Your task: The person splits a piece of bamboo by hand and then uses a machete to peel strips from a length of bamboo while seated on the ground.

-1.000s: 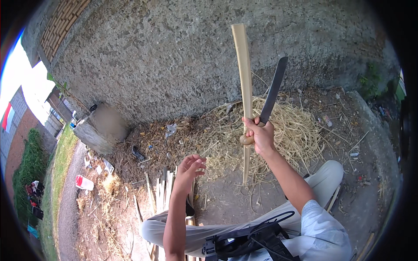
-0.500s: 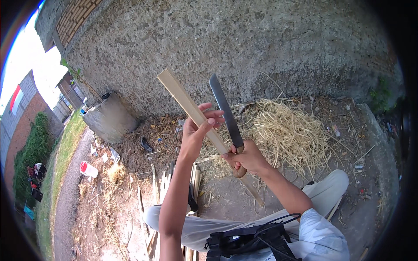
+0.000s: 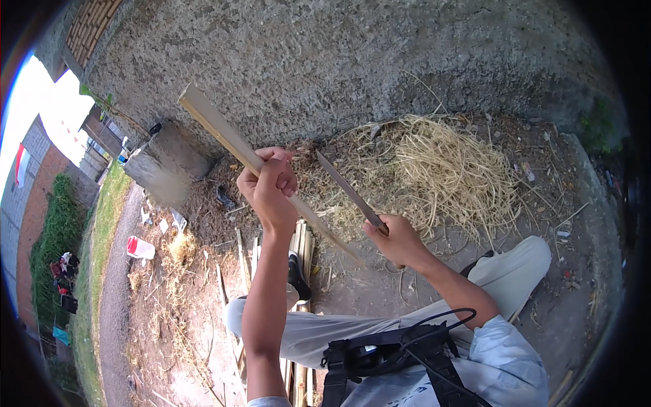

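My left hand is wrapped round a long pale slat, perhaps bamboo. It slants from upper left down to the right, and its lower end is free. In my right hand is the handle of a large machete-like knife, its dark blade pointing up and to the left. The blade lies to the right of the slat, apart from it. My right fingers are closed about the handle and partly hide it.
A heap of pale shavings lies by the rough wall. More slats lie on the ground by my foot. At the left are a concrete cylinder and a red-and-white container. My bent legs frame the lower area.
My left hand has closed round the slat and moved left with it. My right hand, which touched the slat's lower part, is off it now, and the knife has tilted further left.
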The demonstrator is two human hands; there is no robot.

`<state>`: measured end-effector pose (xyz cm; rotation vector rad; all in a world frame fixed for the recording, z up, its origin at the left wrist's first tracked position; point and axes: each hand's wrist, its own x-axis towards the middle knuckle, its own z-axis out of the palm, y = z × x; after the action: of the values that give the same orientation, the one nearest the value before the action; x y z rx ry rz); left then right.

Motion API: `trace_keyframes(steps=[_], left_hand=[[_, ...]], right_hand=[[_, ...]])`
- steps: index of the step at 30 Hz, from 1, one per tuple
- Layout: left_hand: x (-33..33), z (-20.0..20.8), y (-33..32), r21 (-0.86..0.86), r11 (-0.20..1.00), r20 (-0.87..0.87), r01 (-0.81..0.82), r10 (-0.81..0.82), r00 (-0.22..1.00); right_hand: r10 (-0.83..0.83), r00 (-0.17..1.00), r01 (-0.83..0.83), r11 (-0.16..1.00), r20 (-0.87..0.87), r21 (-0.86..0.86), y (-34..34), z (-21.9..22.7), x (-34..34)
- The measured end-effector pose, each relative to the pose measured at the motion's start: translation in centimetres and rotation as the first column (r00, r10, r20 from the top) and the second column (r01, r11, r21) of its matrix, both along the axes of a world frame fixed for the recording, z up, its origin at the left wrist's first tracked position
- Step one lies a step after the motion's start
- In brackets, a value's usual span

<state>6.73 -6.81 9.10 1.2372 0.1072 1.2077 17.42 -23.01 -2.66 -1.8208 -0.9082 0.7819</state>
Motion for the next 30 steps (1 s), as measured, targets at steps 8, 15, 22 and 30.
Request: trace_keyframes(steps=[8, 15, 22, 30], left_hand=[[2.6, -3.2, 0.9, 0.03, 0.975, -0.119, -0.219, 0.221, 0.968], [3.0, -3.7, -0.6, 0.109, 0.899, -0.101, -0.423, 0.434, 0.895], [2.8, -4.0, -1.2, 0.078, 0.768, -0.104, -0.636, 0.641, 0.761], [2.3, -4.5, -1.9, 0.063, 0.845, -0.05, -0.531, 0.534, 0.844]], right_hand=[[0.027, 0.997, -0.041, 0.981, 0.073, 0.189, 0.9, -4.5, -4.1], [0.005, 0.977, -0.066, 0.958, 0.215, 0.28, 1.9, -4.9, -6.0], [0.065, 0.967, -0.095, 0.989, 0.246, 0.111, 2.4, -7.5, -5.2], [0.11, 0.964, -0.119, 0.993, 0.241, 0.023, 3.5, -12.8, -3.2]])
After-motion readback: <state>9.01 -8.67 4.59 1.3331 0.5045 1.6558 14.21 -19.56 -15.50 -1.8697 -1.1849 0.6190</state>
